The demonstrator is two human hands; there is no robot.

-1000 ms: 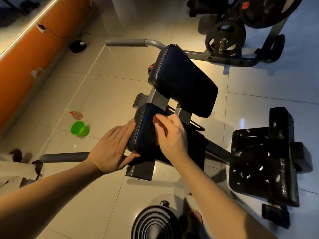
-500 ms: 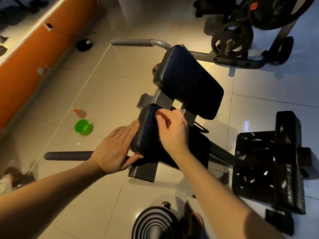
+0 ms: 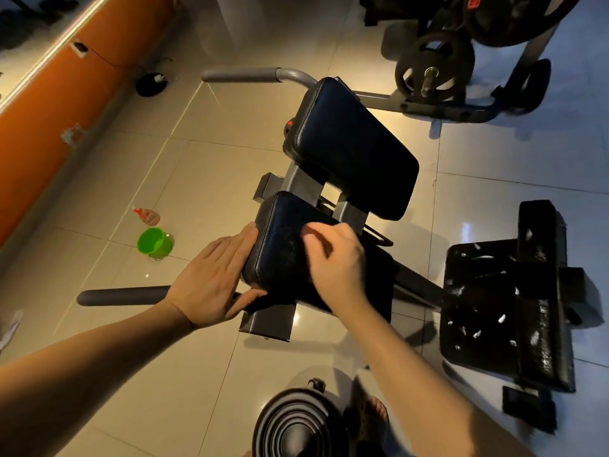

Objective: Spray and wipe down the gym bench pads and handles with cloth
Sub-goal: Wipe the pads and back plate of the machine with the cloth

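Head view: my right hand keeps rubbing across the lower pad, curled and blurred; whether it holds cloth, I can't tell. Left hand stays flat, bracing the pad's side. Wiping looks underway.

The right hand is motion-blurred, so whether its fingers perhaps pinch something against the lower pad is unclear.
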